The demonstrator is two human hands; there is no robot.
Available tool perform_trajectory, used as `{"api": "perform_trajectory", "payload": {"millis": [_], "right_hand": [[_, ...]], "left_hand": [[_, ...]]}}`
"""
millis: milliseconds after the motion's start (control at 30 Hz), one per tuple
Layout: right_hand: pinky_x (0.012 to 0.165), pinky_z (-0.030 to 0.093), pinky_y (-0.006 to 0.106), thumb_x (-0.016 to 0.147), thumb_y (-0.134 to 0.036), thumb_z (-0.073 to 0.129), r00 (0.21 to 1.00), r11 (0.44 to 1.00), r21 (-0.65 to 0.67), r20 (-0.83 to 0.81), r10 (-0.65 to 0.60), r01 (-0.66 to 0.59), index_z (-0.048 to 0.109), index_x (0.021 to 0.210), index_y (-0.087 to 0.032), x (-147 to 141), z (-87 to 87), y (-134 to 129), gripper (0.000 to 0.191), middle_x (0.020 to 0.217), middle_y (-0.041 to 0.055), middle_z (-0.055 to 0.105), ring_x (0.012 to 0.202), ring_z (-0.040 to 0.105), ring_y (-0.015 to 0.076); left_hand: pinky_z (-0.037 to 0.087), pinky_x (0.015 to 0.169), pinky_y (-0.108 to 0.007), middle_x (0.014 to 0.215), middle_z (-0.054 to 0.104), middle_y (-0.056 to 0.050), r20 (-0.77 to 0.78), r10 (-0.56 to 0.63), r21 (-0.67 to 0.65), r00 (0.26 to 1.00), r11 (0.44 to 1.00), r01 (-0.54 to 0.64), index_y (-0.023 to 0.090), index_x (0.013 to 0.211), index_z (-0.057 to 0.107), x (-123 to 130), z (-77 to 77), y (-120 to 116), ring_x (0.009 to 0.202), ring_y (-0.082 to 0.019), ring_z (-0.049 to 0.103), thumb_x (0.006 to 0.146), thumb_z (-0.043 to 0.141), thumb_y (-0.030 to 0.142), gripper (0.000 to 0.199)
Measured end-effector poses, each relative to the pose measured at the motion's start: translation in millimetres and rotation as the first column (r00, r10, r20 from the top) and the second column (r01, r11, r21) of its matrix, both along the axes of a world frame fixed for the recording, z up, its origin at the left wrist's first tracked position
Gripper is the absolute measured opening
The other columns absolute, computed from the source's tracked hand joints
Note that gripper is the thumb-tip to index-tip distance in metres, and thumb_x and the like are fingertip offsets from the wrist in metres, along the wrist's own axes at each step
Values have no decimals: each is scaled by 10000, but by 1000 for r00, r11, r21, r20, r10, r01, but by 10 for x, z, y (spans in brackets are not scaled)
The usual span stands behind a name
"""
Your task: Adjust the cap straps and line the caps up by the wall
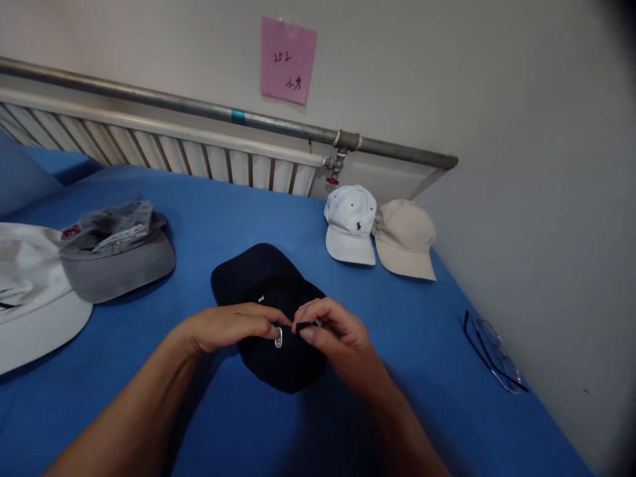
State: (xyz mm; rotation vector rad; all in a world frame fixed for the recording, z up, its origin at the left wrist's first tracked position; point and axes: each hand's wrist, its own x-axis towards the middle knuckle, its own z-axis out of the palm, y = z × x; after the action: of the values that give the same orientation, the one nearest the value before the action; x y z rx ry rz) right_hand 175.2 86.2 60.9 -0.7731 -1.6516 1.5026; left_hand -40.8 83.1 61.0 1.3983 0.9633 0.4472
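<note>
A black baseball cap [283, 368] lies on the blue-covered surface with its brim pointing away to the upper left. A silver metal buckle [279, 338] shows at its back strap. My left hand [233, 326] grips the strap by the buckle between thumb and fingers. Pinched in my right hand [335, 331] is the dark end of the strap [304, 326], just right of the buckle. The fingertips of both hands nearly meet over the cap's rear opening. Part of the strap is hidden by my fingers.
A white cap [350, 222] and a beige cap [406, 237] sit side by side near the wall. At left, a grey cap [122, 255] rests against a larger white cap [34, 285]. Eyeglasses [497, 354] lie near the right edge. A radiator [189, 156] and pipe [173, 103] run behind.
</note>
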Motion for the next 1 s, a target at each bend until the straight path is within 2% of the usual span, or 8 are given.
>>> {"api": "perform_trajectory", "payload": {"millis": [133,267,333,533,667,767,867,1000], "right_hand": [[745,455,291,806,-144,610,996,998,-18,-69,51,-52,641,846,-238,8,-2,-1,107,842,-5,645,828,593,147],[753,456,302,808,-142,614,995,997,10,-58,76,-76,640,828,-239,13,2,-2,103,836,2,633,824,584,154],[761,455,311,817,-156,614,997,997,35,-21,70,-70,644,832,-243,20,1,0,93,842,7,627,825,577,158],[736,444,304,846,-234,623,997,998,52,69,34,-38,647,848,-251,54,-4,15,30,846,2,620,796,566,153],[711,431,288,835,-238,629,996,999,47,87,-7,3,651,833,-245,54,3,21,23,825,-7,622,754,558,138],[708,423,283,820,-240,632,992,995,87,107,-63,54,666,816,-240,43,15,37,34,790,-11,620,736,544,135],[710,424,288,813,-246,632,986,990,115,139,-92,76,674,796,-236,34,28,50,47,730,-17,600,702,530,134],[695,420,286,796,-240,639,984,990,98,139,-113,100,664,764,-233,36,34,44,41,730,-21,602,693,526,130]], "left_hand": [[400,867,-289,970,694,-12,36,89,-36,995,996,-87,228,938,731,14,-69,5,977,-198,560,871,414,368,353],[393,890,-290,1019,689,-9,-221,10,37,975,999,-2,218,941,714,53,-61,0,982,-197,557,861,401,320,338],[404,858,-291,997,690,-16,-260,18,40,965,999,-7,210,914,711,63,-48,0,945,-198,562,859,378,311,352],[399,848,-270,930,703,9,-70,82,30,994,996,-80,230,826,728,70,-50,9,913,-175,570,826,431,250,298],[418,755,-256,820,679,3,130,218,-159,967,967,-197,204,834,727,55,-51,2,808,-151,575,773,542,228,196],[408,707,-214,788,646,19,282,289,-257,915,941,-218,194,919,722,17,-43,-11,753,-108,553,743,660,241,193],[376,626,-182,722,596,52,320,280,-274,905,942,-195,202,961,707,1,-34,-19,671,-72,503,666,764,197,301],[397,661,-194,762,629,49,318,272,-283,908,942,-183,212,978,672,38,-23,-16,707,-79,538,615,801,128,394]]}}
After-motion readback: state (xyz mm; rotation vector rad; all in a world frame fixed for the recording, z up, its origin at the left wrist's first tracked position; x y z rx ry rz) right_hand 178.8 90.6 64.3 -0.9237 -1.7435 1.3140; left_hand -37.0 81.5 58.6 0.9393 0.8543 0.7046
